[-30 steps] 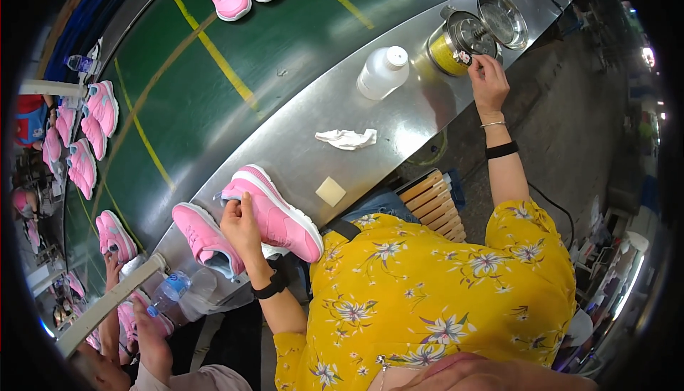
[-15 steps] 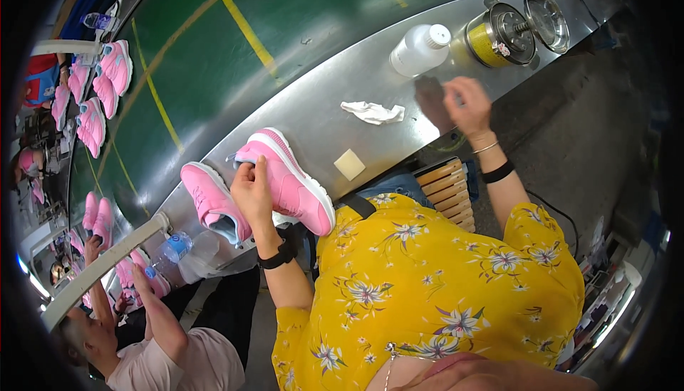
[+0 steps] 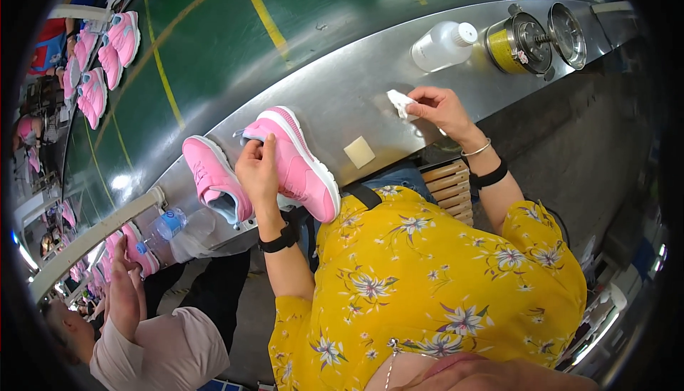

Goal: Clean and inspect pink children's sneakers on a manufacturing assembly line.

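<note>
My left hand (image 3: pixel 258 171) is closed on the collar of a pink sneaker (image 3: pixel 299 170), which lies tilted at the metal ledge's near edge with its white sole turned right. Left of it rests a second pink sneaker (image 3: pixel 210 175), apart from my fingers. My right hand (image 3: pixel 443 113) pinches a crumpled white cloth (image 3: pixel 400 102) between thumb and fingers, over the ledge. Between the two hands lies a small cream-coloured square pad (image 3: pixel 359 152).
A white plastic bottle (image 3: pixel 443 46) and a metal pot (image 3: pixel 514 43) with a yellow band stand at the ledge's right. Beyond runs a green conveyor belt (image 3: pixel 214 56) with more pink sneakers (image 3: pixel 122 42). A rail (image 3: pixel 100 238) and water bottle (image 3: pixel 171 225) separate me from a co-worker (image 3: pixel 164 345).
My right hand has come left and taken hold of the white cloth, which lay flat on the ledge before. My left hand still holds the sneaker. The co-worker's arms have shifted.
</note>
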A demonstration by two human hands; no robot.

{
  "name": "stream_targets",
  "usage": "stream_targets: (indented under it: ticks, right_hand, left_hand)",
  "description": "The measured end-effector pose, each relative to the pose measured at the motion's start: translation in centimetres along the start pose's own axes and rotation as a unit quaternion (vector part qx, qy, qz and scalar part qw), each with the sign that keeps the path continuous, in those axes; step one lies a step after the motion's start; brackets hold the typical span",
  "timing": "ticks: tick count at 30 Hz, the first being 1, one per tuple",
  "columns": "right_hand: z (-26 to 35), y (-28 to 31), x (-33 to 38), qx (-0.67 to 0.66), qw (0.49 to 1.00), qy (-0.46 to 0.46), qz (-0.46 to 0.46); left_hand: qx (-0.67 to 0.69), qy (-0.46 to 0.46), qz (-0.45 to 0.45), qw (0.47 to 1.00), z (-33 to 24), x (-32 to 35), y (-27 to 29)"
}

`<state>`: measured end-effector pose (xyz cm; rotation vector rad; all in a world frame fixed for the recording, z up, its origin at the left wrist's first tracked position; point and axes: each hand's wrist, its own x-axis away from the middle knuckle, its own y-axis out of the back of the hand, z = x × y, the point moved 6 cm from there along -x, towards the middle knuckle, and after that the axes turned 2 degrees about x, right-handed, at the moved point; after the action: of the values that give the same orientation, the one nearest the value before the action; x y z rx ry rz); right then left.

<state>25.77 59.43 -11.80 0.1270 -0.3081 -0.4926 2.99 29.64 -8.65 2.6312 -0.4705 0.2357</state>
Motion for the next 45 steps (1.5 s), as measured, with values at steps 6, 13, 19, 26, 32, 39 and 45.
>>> stream_targets:
  ticks: [6, 13, 19, 26, 32, 39, 45]
  right_hand:
    - [-0.5, 0.4, 0.1, 0.355, 0.918, 0.166, -0.059]
    - [-2.8, 2.2, 1.1, 0.124, 0.976, -0.012, -0.181]
    - [-0.7, 1.6, 1.1, 0.18, 0.962, 0.02, -0.204]
    - [0.2, 0.7, 0.3, 0.263, 0.926, 0.135, -0.236]
    - [0.4, -0.8, -0.9, 0.239, 0.958, 0.114, -0.109]
    - [1.0, -0.2, -1.8, 0.062, 0.998, -0.023, -0.003]
    - [0.3, 0.0, -1.6, -0.04, 0.998, -0.044, 0.034]
  left_hand:
    - [-0.023, -0.002, -0.006, 1.0, -0.2, 0.1, 0.0]
    - [-0.013, -0.002, -0.004, 1.0, 0.3, -0.1, -0.1]
    - [-0.013, -0.008, -0.006, 1.0, 0.0, -0.1, -0.1]
    - [0.0, -0.014, -0.005, 1.0, 0.6, -0.3, 0.0]
    - [0.013, -0.006, -0.001, 1.0, 0.3, -0.3, -0.1]
    - [-0.015, -0.01, -0.021, 1.0, 0.1, -0.1, 0.2]
    - [0.018, 0.006, 0.004, 1.0, 0.4, -0.2, 0.2]
